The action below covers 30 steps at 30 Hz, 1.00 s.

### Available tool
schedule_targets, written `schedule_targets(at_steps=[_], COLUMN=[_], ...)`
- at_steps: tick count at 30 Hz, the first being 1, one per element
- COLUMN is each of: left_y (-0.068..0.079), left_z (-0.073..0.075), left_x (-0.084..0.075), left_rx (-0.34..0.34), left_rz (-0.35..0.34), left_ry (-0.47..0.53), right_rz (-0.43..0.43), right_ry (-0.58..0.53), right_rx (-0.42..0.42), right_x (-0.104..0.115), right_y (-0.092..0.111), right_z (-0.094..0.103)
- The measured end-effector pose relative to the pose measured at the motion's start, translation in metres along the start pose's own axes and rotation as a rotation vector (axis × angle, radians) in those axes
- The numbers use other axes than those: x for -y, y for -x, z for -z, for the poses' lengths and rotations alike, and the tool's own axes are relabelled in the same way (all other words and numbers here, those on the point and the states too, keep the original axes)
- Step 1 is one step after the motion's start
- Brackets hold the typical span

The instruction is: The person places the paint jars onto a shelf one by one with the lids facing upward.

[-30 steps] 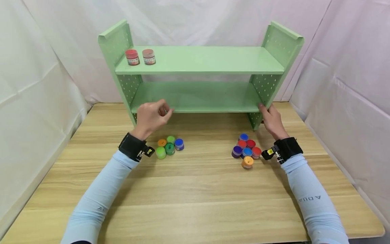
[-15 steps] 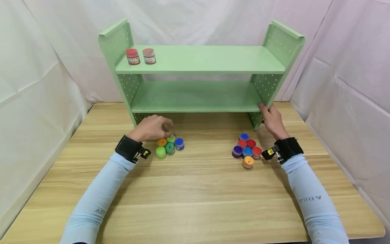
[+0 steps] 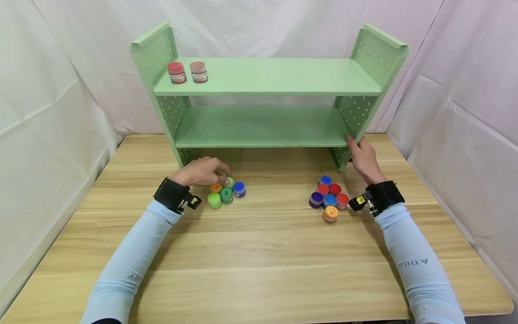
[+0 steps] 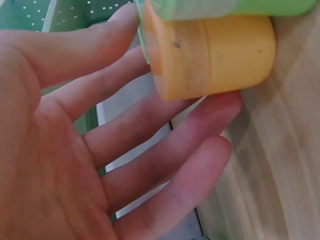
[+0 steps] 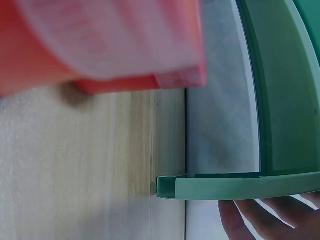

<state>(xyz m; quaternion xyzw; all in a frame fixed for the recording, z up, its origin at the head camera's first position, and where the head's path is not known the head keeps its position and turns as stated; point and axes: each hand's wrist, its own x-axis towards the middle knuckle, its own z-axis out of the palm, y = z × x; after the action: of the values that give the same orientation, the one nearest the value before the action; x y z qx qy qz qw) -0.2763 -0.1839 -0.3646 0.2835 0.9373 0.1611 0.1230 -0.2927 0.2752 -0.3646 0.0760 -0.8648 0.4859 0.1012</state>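
My left hand (image 3: 203,171) pinches the light green paint jar (image 3: 230,182) at the back of the left cluster between thumb and index finger. An orange jar (image 4: 227,57) hides most of that jar in the left wrist view; the other fingers spread below it. Close by stand a second light green jar (image 3: 214,200), a dark green jar (image 3: 226,195) and a blue jar (image 3: 239,189). My right hand (image 3: 366,161) grips the right side panel of the green two-tier shelf (image 3: 267,76), thumb in front and fingers behind it.
Two reddish jars, a red one (image 3: 176,73) and a paler one (image 3: 199,72), stand on the upper tier's left end. Right of centre on the wooden table (image 3: 259,252) is another cluster with a purple jar (image 3: 316,200), an orange jar (image 3: 330,214), and several red and blue ones.
My left hand has come down from in front of the lower tier to the left cluster and taken hold of the back light green jar. My right hand has stayed on the shelf panel.
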Motion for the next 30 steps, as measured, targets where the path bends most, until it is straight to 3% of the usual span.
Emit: schedule_targets(at_steps=[6,19,26,30], left_y=[-0.003,-0.006,-0.006,-0.008], left_z=[-0.002,-0.005,-0.004,-0.006], left_x=[0.006,0.014,0.017,0.020], left_rx=[-0.027,-0.087,-0.161,-0.169], left_rz=[-0.006,0.040,0.040,0.038], left_ry=[-0.010,-0.015,-0.017,-0.008], right_rz=[0.000,0.017,0.017,0.021], right_ry=[0.015,0.020,0.038,0.041], right_rx=[-0.009,-0.029,-0.032,-0.033], right_x=[-0.012,-0.014,-0.014,-0.014], right_y=[-0.007,-0.004,-0.004,-0.005], right_z=[0.000,-0.002,-0.003,-0.002])
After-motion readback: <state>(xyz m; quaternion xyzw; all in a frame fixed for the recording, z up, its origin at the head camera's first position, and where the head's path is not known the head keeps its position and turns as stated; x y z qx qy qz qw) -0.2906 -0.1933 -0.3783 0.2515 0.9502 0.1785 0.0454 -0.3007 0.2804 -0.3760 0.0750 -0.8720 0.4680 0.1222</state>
